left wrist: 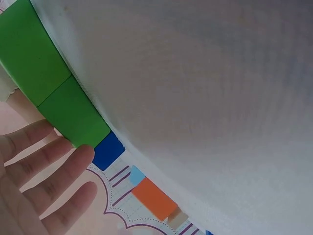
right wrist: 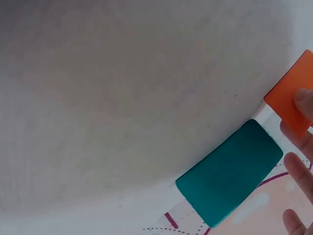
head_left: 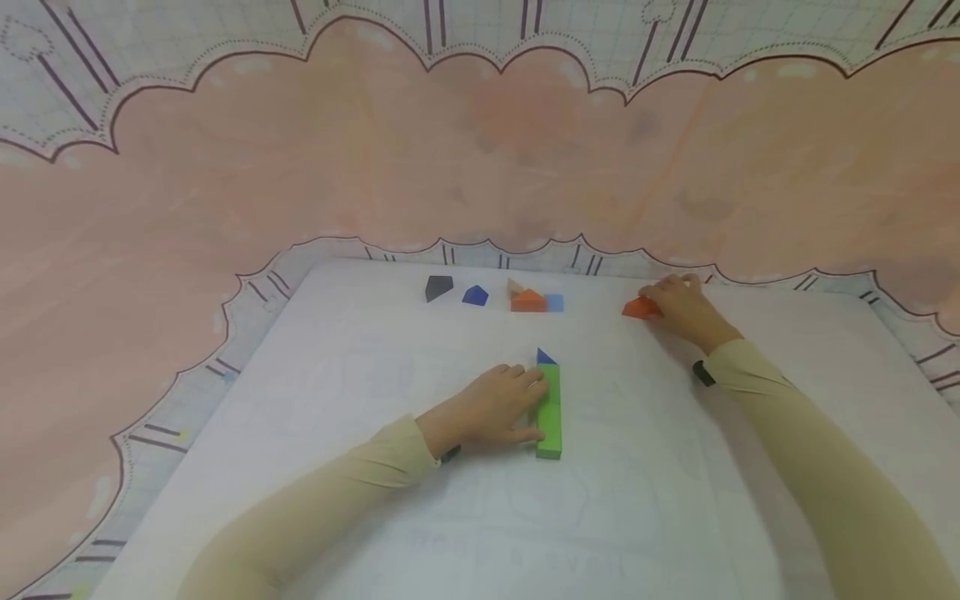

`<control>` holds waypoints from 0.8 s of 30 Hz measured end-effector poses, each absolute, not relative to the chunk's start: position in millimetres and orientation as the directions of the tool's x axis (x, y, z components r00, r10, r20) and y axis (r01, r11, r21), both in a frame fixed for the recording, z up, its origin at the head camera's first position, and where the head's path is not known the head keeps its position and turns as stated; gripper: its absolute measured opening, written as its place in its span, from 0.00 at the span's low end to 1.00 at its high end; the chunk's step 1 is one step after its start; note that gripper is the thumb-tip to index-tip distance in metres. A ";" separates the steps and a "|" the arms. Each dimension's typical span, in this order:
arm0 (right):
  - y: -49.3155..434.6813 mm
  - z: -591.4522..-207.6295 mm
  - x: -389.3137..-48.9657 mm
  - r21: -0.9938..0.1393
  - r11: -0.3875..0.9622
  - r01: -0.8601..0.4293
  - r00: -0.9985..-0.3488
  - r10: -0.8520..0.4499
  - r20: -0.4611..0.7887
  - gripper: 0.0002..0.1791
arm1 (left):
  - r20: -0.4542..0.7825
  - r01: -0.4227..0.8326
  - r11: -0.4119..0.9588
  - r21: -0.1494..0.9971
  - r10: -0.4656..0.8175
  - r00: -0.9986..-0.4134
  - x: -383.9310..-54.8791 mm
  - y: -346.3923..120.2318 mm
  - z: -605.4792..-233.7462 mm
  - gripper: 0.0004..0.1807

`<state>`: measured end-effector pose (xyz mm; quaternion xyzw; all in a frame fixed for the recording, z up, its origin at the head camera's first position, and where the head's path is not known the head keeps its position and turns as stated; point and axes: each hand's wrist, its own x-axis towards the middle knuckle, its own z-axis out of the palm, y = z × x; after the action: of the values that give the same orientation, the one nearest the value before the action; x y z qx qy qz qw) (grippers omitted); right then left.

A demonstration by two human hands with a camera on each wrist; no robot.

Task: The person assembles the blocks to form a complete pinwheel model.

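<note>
Two bright green blocks (head_left: 551,423) lie end to end in a straight bar running near to far, the left hand (head_left: 495,408) touching its left side. Farther off, to the right, the right hand (head_left: 688,312) pinches an angular orange block (head_left: 636,309).

Dressed in plain pale khaki, both hands (head_left: 498,406) bare.
The left sleeve (head_left: 315,496), from about seven o'clock, and the right sleeve (head_left: 832,458), from about four, are long, soft-looking and lightly creased toward the wrist, each ending in a plain cuff. A small left black wrist piece (head_left: 451,454) shows at its cuff's four o'clock, a right black wrist piece (head_left: 703,373) at its cuff's nine; finer detail is too small to tell.
</note>
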<state>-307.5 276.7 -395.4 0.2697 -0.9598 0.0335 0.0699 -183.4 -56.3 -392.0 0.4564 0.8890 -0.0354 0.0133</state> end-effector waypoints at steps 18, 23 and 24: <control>250.0 -393.0 -298.4 0.003 0.728 -0.685 -0.720 -0.678 0.147 0.17 | -0.064 0.812 0.581 -0.052 0.810 -0.584 -184.2 -56.0 -392.8 0.33; 237.7 -391.0 -294.5 0.031 0.720 -0.693 -0.712 -0.691 0.121 0.17 | -0.062 0.811 0.582 -0.052 0.809 -0.585 -183.9 -55.5 -392.2 0.33; 235.2 -390.8 -293.7 0.028 0.716 -0.697 -0.709 -0.695 0.123 0.17 | -0.061 0.812 0.582 -0.054 0.809 -0.584 -184.0 -55.4 -392.1 0.33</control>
<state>-293.7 235.2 -390.8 0.3766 -0.9242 0.0102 0.0626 -184.0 -55.4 -392.1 0.4557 0.8892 -0.0379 0.0151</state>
